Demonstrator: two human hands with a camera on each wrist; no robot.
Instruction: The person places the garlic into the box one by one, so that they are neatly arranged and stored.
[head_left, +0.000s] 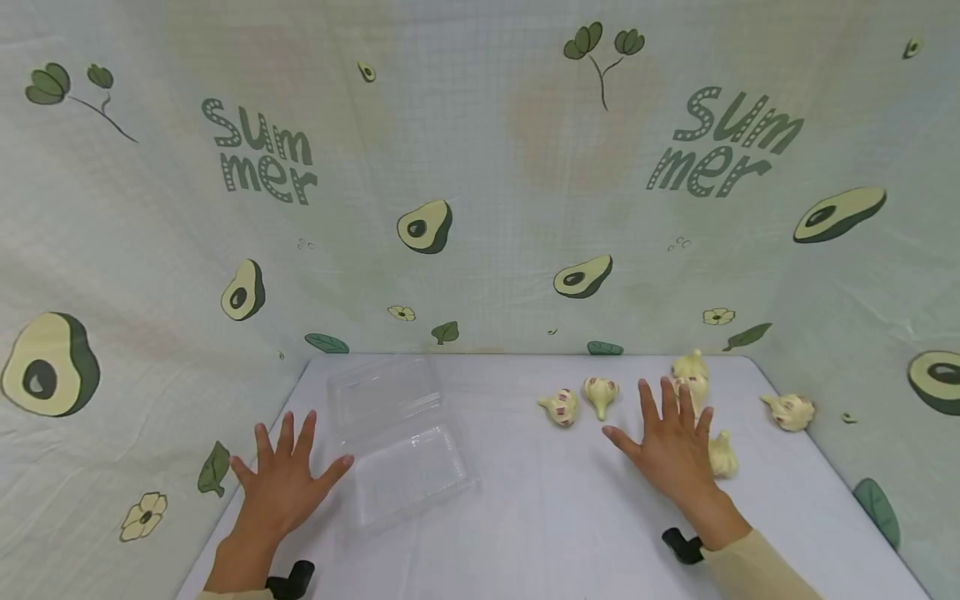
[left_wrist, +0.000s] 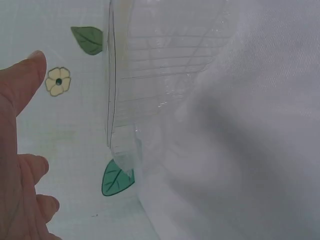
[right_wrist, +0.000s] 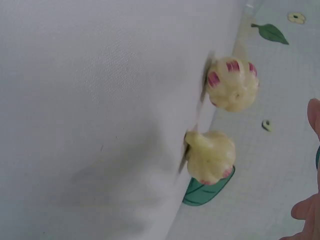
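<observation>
My left hand point(head_left: 279, 490) is held with fingers spread and straight, holding nothing, just left of a clear plastic clamshell box point(head_left: 408, 471). The box lies with its lid point(head_left: 386, 392) folded back toward the far edge, and its ribbed side point(left_wrist: 165, 60) shows in the left wrist view. On the right, my right hand point(head_left: 671, 454) also has spread fingers and holds nothing. Beside it lie garlic bulbs: one to its right point(head_left: 722, 456), two beyond its fingertips, partly hidden point(head_left: 690, 364), and two to its left, one point(head_left: 561, 407) on its side, the other point(head_left: 601, 394) stem toward me.
Another garlic bulb point(head_left: 791, 412) lies near the right edge of the white table point(head_left: 525, 517). A hanging cloth point(head_left: 480, 167) printed with avocados and leaves encloses the table at the back and both sides. Black wrist cameras point(head_left: 292, 579) sit at both wrists.
</observation>
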